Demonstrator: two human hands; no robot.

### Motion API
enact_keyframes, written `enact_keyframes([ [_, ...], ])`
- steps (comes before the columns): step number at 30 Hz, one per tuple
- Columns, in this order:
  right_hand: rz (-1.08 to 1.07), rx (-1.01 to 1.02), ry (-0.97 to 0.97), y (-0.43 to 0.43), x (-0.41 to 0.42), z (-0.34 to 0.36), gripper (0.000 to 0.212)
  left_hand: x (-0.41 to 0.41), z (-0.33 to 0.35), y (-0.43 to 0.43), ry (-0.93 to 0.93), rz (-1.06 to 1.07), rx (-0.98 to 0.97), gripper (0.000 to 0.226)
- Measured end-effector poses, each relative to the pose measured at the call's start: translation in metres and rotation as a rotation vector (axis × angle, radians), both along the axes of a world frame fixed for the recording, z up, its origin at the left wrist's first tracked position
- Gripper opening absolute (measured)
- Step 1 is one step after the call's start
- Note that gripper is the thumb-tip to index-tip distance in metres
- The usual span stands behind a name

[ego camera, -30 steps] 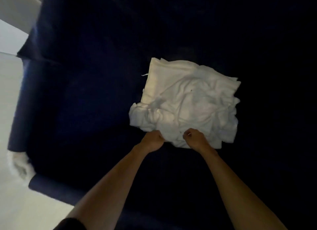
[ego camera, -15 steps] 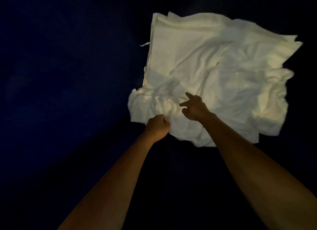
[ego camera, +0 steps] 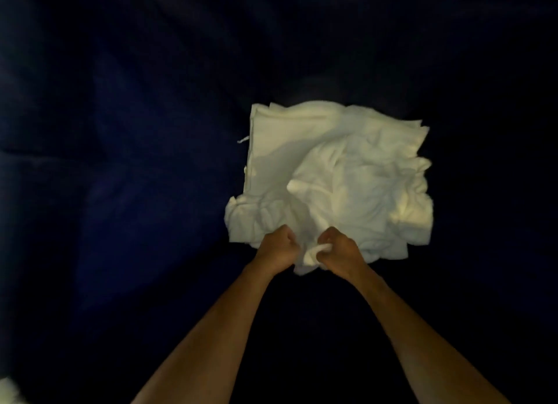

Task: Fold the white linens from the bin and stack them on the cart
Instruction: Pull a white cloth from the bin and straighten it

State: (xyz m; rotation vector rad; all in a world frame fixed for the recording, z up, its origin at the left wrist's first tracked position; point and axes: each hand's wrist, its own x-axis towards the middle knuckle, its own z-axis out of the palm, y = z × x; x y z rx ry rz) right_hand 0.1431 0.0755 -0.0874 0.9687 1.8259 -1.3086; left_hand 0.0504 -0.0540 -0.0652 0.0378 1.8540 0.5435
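Blue bin [ego camera: 120,192], linens' [ego camera: 332,174] edge in right hand [ego camera: 339,251]

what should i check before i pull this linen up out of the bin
1. Left hand has a hold: ok, its fingers are curled into the near edge of the linen pile.
2. Right hand has a hold: ok, it grips a bunched cloth.
3. Both hands on the same piece: cannot tell, folds hide it.
4. Piece free of the pile: cannot tell, the top layers are crumpled together.
5. Clear way up out of the bin: cannot tell, its rim is out of view.
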Motion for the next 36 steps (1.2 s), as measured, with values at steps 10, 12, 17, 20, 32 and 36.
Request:
enact_keyframes([
  [10,-0.033,0.208,0.287,0.034,0.035,0.172,0.017,0.052,0.144,0.056,0.236,-0.323,0.207,0.035],
  [12,-0.056,0.233,0.364,0.037,0.044,0.200,0.012,0.067,0.170,0.067,0.322,-0.284,0.222,0.025],
  [17,-0.144,0.203,0.476,0.060,0.079,0.257,0.022,0.092,0.228,0.089,0.518,-0.313,0.242,0.011],
  [20,-0.110,0.174,0.504,0.081,0.100,0.287,0.017,0.106,0.262,0.097,0.562,-0.271,0.286,0.011],
  [32,0.206,0.274,0.420,0.114,0.128,0.320,0.040,0.120,0.359,0.118,0.696,-0.031,0.494,0.019],
  [36,0.183,0.420,0.381,0.122,0.120,0.321,0.024,0.105,0.364,0.098,0.754,0.100,0.364,0.015],
])
